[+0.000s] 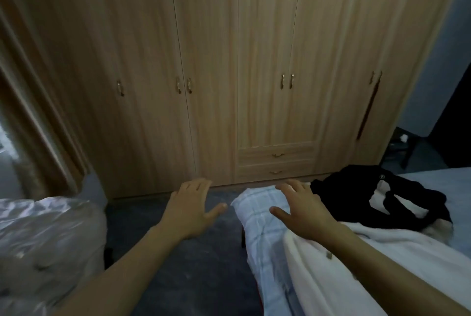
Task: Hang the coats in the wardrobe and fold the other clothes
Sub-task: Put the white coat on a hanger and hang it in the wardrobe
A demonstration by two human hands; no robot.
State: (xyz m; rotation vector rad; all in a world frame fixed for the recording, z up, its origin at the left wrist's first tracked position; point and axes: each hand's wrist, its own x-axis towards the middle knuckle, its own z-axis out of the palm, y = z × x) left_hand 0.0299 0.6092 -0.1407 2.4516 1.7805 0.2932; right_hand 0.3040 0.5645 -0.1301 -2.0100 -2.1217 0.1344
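A wide wooden wardrobe (211,61) fills the view ahead, all its doors closed, two small drawers low in the middle section. A black garment (356,188) lies crumpled on the bed corner at the right, on top of a white fleecy garment (331,272). My left hand (191,208) hovers over the floor with fingers spread, holding nothing. My right hand (303,211) is stretched out flat above the bed's corner, just left of the black garment, also holding nothing.
The bed (257,224) has a pale checked sheet and runs along the right side. A shiny white bundle (46,247) sits at the left. A strip of dark floor (178,277) lies between them. A dark chair stands at the far right.
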